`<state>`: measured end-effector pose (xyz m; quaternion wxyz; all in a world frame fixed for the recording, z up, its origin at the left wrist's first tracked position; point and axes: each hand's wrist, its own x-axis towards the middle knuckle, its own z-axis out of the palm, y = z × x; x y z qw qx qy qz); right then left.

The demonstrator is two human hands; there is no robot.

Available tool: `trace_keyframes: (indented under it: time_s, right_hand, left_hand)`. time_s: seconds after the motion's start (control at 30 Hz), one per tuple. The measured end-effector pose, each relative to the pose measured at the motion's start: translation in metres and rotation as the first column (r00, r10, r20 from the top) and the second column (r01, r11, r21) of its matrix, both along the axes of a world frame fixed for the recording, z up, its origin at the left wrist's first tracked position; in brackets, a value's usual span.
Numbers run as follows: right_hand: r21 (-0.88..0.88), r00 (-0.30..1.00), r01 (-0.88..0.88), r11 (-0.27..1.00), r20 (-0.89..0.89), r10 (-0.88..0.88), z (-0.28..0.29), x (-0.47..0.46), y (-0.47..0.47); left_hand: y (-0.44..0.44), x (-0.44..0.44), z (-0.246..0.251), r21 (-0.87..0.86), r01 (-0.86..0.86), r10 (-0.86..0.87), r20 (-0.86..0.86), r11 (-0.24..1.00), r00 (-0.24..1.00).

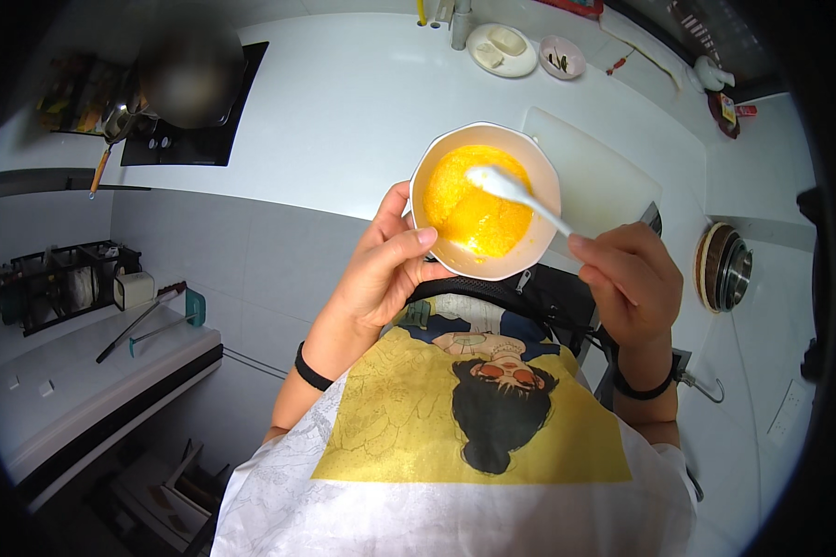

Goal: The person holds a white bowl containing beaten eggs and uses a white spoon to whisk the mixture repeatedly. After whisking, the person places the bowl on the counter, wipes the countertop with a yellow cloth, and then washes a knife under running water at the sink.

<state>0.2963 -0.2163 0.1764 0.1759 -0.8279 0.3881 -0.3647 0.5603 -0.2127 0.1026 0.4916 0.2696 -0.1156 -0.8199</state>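
Note:
My left hand (396,261) grips a pale, many-sided bowl (545,177) by its left side, thumb over the rim and fingers beneath. Inside lies a bright yellow-orange mixture (474,216) with a frothy surface; it looks like beaten egg. In my right hand (630,282) is the handle of a white spoon (507,186), held between thumb and fingers. The spoon slants to the upper left, its head over the mixture; whether it dips in, I cannot tell. The bowl is held up in front of my body at the counter's near edge.
A white cutting board (599,167) lies behind the bowl on the counter (341,104). Farther back stand a plate (508,69) with two white blocks and a small bowl (563,68) with dark pieces. At left is a black cooktop (209,150) carrying a dark, blurred pan (191,76).

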Motion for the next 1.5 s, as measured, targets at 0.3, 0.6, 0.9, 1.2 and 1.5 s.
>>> trace_keyframes:
  time_s: [0.3, 0.6, 0.9, 1.2, 1.5]
  right_hand:
    - [0.096, 0.984, 0.177, 0.98, -0.051, -0.172, -0.014, 0.009, -0.001]
    - [0.784, 0.788, -0.061, 0.618, 0.418, -0.452, -0.047, 0.006, -0.014]
    - [0.511, 0.81, 0.008, 0.859, 0.501, -0.306, -0.046, 0.003, -0.011]
    - [0.127, 0.996, -0.013, 0.992, 0.091, 0.001, -0.037, 0.006, -0.014]
    - [0.208, 0.989, -0.133, 0.969, 0.094, 0.115, -0.01, -0.011, -0.006]
  left_hand:
    - [-0.003, 0.0, -0.003, -0.003, -0.029, 0.029, 0.104, 1.0, 0.994]
    - [-0.004, -0.005, 0.002, 0.003, -0.064, 0.062, 0.192, 0.998, 0.979]
    - [-0.004, -0.005, -0.002, 0.031, -0.046, 0.044, 0.06, 0.998, 0.997]
    - [-0.005, -0.006, -0.004, 0.049, -0.011, 0.01, 0.023, 0.999, 1.0]
    - [-0.009, -0.003, -0.005, 0.04, -0.005, 0.003, 0.054, 0.999, 0.999]
